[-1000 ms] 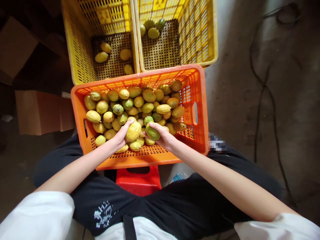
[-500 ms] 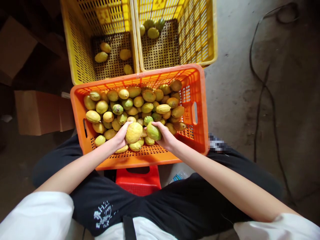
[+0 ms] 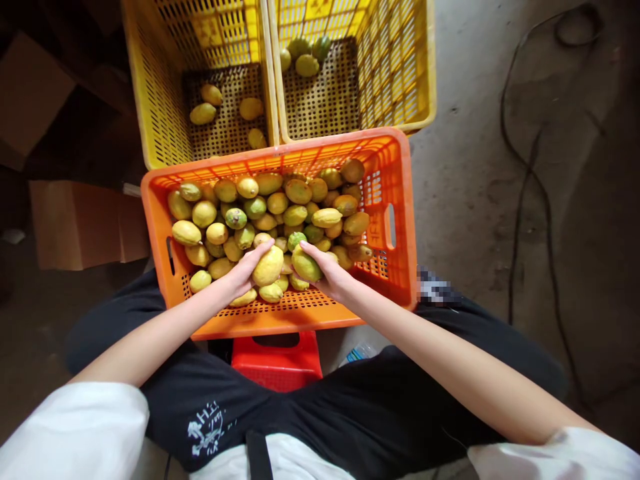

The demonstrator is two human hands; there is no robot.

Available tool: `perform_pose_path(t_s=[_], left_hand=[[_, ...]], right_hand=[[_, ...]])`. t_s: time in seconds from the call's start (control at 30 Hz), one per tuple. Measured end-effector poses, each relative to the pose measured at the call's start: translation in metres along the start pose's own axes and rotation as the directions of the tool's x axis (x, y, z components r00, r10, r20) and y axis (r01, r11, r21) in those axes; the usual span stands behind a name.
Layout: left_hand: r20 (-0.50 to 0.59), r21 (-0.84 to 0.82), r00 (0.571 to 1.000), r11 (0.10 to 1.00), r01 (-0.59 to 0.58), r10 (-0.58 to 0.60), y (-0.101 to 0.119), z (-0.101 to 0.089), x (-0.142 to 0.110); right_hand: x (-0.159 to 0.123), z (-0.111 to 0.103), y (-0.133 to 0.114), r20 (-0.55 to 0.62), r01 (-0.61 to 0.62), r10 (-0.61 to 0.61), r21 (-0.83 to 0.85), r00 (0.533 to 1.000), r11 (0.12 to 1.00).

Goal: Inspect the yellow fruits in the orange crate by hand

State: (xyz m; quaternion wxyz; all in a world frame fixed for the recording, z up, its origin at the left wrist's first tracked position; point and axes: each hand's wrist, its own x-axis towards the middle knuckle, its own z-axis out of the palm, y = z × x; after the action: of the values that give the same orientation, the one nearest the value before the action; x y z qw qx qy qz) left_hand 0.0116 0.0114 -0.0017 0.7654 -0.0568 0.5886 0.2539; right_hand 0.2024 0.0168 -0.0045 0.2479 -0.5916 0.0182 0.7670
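Floor (image 3: 465, 173): in the head view, spread grey and scuffed at the right, sank into shadow at the left.
Cable (image 3: 548, 207): looped near the upper right corner, then ran down across the concrete.
Cardboard boxes (image 3: 75, 223): stood in dim light at the left, one near the orange crate, one farther up.
Yellow crates (image 3: 160, 80): sat side by side beyond the far rim of the orange crate, held a few yellow fruits at the left, a small greener cluster at the right.
Orange crate (image 3: 409, 220): rested between the dark trousers (image 3: 200, 380), bore a broad heap of yellow and green fruit (image 3: 299, 192).
Red stool (image 3: 275, 363): showed partly below the near rim.
Left hand (image 3: 245, 270): reached in from the lower left on a bare forearm, laid the thumb across the top, closed around a pale yellow fruit (image 3: 269, 267).
Right hand (image 3: 329, 272): angled in from the lower right, curled around a greenish fruit (image 3: 306, 265), thumb uppermost, fingers mostly hidden.
Held pair: hung over the heap's near side, close together but apart.
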Motion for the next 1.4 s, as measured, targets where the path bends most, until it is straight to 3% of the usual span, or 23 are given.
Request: perform_pose_path(t_s=[0.17,0.33,0.57,0.77,1.0,1.17,1.4], left_hand=[[0.010,0.126,0.998,0.990,-0.060,0.059,0.000,0.001,-0.001],[0.008,0.066,1.000,0.998,-0.005,0.004,0.001,0.001,-0.001],[-0.011,-0.004,1.000,1.000,-0.022,0.022,0.003,0.006,-0.002],[-0.062,-0.113,0.997,0.993,0.043,-0.050,0.009,0.008,-0.001],[-0.039,-0.172,0.999,0.985,-0.003,-0.004,0.009,0.006,0.001],[-0.040,-0.165,0.995,0.981,-0.100,0.094,0.008,0.005,-0.001],[-0.074,-0.100,0.996,0.993,-0.058,0.051,0.006,0.001,0.001]], right_hand=[[-0.002,-0.002,0.002,0.075,0.044,-0.041,-0.035,0.996,0.998],[0.002,-0.004,0.001,0.082,0.000,0.002,-0.021,0.997,1.000],[0.005,-0.009,-0.004,0.018,-0.058,0.057,0.044,0.998,0.997],[0.002,-0.004,-0.010,0.073,-0.148,0.141,0.102,0.987,0.984],[0.008,-0.008,-0.008,0.152,-0.150,0.128,0.141,0.980,0.979],[0.007,-0.004,-0.006,0.117,-0.097,0.079,0.158,0.990,0.983],[0.000,0.002,-0.009,0.043,-0.058,0.053,0.106,0.998,0.993]])
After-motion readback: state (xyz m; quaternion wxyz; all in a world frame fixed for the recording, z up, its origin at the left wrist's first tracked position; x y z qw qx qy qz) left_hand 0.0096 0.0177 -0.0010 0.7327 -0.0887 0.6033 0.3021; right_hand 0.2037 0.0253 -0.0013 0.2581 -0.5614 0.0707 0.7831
